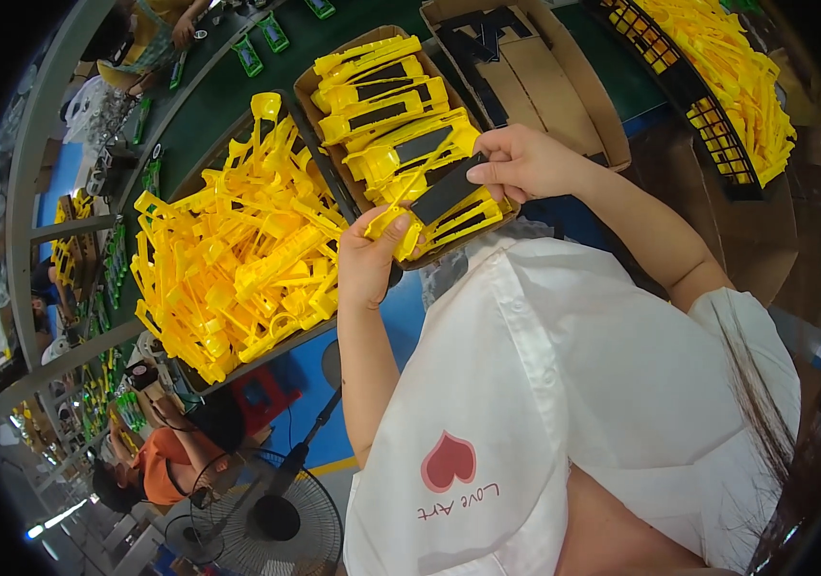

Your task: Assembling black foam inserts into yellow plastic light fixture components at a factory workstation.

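Note:
My left hand is closed on the end of a yellow plastic frame, its thumb on top. With fingers and thumb, my right hand pinches a flat black strip that slants down toward that frame. The strip's lower end meets the yellow part, though I cannot tell whether it is seated in it. Both hands are over the near end of a cardboard box holding rows of yellow frames with black strips in them.
Left of the box, loose yellow parts are heaped in a bin. Another cardboard box holds some black strips. A black basket of yellow parts is far right. Green devices lie on the green bench. A fan and a person are lower left.

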{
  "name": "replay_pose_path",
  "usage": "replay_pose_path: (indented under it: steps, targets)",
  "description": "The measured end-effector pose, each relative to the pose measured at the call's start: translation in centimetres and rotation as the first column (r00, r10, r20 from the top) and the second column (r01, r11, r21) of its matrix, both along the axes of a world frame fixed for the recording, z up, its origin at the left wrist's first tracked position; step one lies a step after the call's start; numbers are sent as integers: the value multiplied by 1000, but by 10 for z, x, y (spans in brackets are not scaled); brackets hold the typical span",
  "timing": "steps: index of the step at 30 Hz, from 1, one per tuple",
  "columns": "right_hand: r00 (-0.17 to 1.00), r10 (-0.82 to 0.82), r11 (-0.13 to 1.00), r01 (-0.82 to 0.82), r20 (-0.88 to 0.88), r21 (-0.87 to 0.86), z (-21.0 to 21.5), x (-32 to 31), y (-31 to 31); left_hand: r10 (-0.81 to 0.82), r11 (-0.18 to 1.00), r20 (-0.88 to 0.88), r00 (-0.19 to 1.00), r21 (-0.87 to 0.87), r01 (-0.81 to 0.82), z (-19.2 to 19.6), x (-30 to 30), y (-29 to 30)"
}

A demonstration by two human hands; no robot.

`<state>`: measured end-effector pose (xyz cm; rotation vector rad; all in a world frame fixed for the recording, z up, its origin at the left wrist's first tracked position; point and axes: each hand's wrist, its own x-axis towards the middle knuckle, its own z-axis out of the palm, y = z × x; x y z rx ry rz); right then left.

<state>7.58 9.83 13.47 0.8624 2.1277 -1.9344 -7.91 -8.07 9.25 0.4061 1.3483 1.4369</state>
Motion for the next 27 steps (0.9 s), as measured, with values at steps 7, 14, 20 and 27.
replay_pose_path:
  steps: [7,14,20,27]
  targets:
    - [1000,8,990,-11,22,139,0,-5,-9,-11,1000,-28,1000,-20,11,0,2,-6]
    - [992,-24,962,-12,128,273,-3,-11,-23,-26,1000,-33,999,0,26,-11,2,-8]
    - [976,-13,600,-165,216,783,-21,-7,-18,-2,1000,-54,999,-31,0,-9,12,-2]
    - [995,-23,917,-17,95,398,-65,14,7,-272,962,-552,788,-188,200,-19,10,7]
